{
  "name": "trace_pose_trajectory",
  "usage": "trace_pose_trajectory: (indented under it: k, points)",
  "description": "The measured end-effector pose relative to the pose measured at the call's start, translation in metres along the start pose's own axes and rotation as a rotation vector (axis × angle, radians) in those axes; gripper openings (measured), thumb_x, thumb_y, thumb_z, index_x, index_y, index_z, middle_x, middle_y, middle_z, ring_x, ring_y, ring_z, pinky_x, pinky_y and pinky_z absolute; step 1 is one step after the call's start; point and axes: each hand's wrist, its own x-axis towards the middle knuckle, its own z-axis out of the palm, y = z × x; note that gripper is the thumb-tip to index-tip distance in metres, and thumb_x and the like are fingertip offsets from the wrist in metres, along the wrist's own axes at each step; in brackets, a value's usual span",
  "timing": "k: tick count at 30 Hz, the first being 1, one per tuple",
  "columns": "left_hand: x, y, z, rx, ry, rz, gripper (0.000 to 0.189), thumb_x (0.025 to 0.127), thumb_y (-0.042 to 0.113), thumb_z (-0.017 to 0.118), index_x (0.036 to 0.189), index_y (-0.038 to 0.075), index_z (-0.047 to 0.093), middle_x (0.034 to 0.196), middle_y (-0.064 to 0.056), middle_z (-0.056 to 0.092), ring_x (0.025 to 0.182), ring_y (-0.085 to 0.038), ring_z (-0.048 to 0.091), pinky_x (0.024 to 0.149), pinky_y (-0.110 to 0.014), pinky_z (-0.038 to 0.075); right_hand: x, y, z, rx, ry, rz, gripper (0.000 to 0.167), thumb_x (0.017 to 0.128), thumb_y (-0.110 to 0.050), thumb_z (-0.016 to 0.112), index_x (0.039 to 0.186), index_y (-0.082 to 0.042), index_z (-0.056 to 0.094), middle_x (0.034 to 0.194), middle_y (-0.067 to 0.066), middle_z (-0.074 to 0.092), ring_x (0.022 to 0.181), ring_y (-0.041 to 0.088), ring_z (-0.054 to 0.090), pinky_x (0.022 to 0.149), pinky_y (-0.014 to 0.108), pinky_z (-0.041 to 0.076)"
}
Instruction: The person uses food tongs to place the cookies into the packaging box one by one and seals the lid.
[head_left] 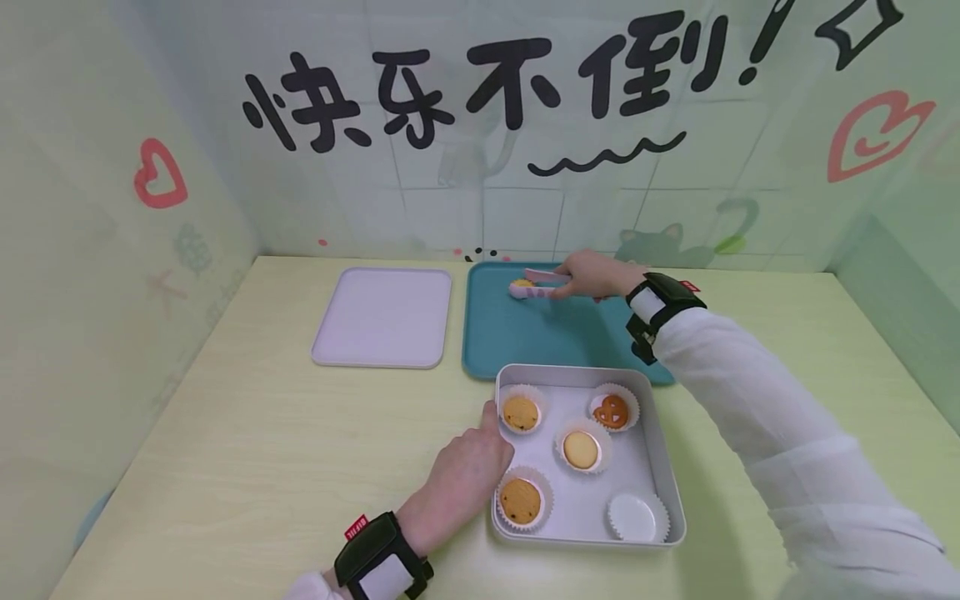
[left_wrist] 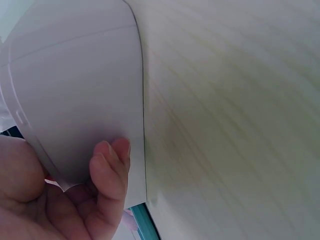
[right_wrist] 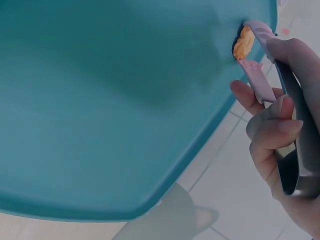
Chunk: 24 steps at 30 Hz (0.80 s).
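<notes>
My right hand (head_left: 600, 275) holds a pair of tongs (right_wrist: 295, 120) over the far part of the teal tray (head_left: 480, 333). Between the pink tong tips sits a small orange-yellow cookie (right_wrist: 243, 43) with a dark edge. My left hand (head_left: 468, 458) grips the left wall of a pale, square baking pan (head_left: 667, 467), its fingers against the outer side in the left wrist view. Inside the pan, paper cups hold two speckled cookies (head_left: 521, 502), a plain round cookie (head_left: 581, 450) and a pretzel-shaped cookie (head_left: 611, 412). One paper cup (head_left: 638, 516) at the near right contains nothing.
A flat lilac tray (head_left: 382, 317) lies left of the teal tray on the pale wooden table (head_left: 247, 450). Behind them rises a wall (head_left: 420, 200) with large black lettering. Side panels stand at left and right.
</notes>
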Motion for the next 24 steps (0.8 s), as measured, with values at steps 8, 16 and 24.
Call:
trace_pose_trajectory:
  k: [8,16,24]
  points:
    - [0.001,0.000,0.001,0.012,-0.003,0.005,0.046,0.087,0.007,0.048,0.121,-0.021,0.034,0.046,-0.001,0.036,0.037,-0.010,0.038,0.030,-0.023,0.031,-0.001,0.001,0.001,0.033,0.002,-0.012,0.043,0.085,-0.029,0.062,0.117,-0.001,0.058,0.074,0.008,0.050,0.037,0.013,0.037,0.038,0.025,0.035]
    - [0.001,0.001,0.001,0.014,-0.015,0.004,0.046,0.088,0.008,0.048,0.122,-0.020,0.034,0.046,-0.001,0.036,0.037,-0.009,0.038,0.030,-0.022,0.030,-0.007,0.004,0.001,0.060,0.033,-0.016,0.037,0.086,-0.028,0.062,0.112,-0.001,0.059,0.070,0.007,0.044,0.040,0.013,0.037,0.040,0.025,0.036]
    - [0.000,0.001,0.000,0.044,-0.005,0.017,0.046,0.087,0.008,0.049,0.121,-0.021,0.034,0.046,-0.001,0.036,0.037,-0.009,0.038,0.030,-0.022,0.030,-0.031,0.008,-0.007,0.068,0.091,-0.089,0.026,0.086,-0.029,0.062,0.098,-0.006,0.059,0.066,0.005,0.039,0.043,0.015,0.039,0.040,0.028,0.038]
